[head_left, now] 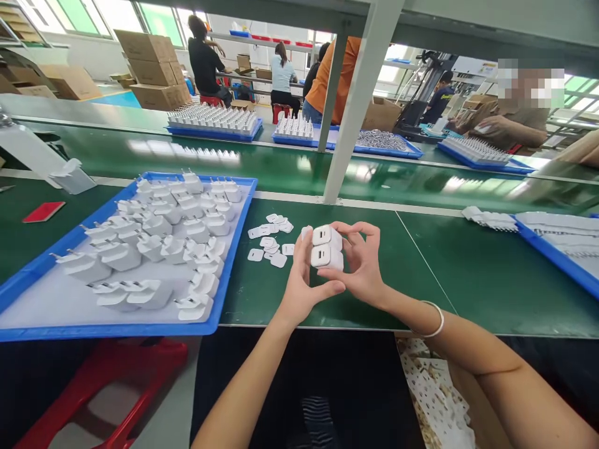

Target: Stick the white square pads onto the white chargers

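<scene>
Chargers (327, 247): two white plug-in units, stacked one on the other, port faces toward us, held above the green bench (421, 274) just in front of our body. We grip the pair between both hands. Our left hand (299, 284) closes on the stack from the left and below, thumb lying under the lower unit. Our right hand (362, 262) closes on it from the right, fingers curled over the top unit and down its far side.

Just beyond the hands, on the bench, lies a loose scatter of small white film tabs (269, 240). To the left, well apart from the hands, sits a blue tray (224, 293) carrying many more white chargers, prongs pointing various ways. At the right edge a second blue tray (556, 255) shows flat white pieces; what they are we cannot tell.

Judgement: we appear to be mid-handling, with the two units squared up against each other, probably for a check of the port faces or a peel of protective film. Whether any film sits on these faces is too small to see. A next move would call for one hand to take the full hold while the other frees a thumb and forefinger for fine work at the ports.
</scene>
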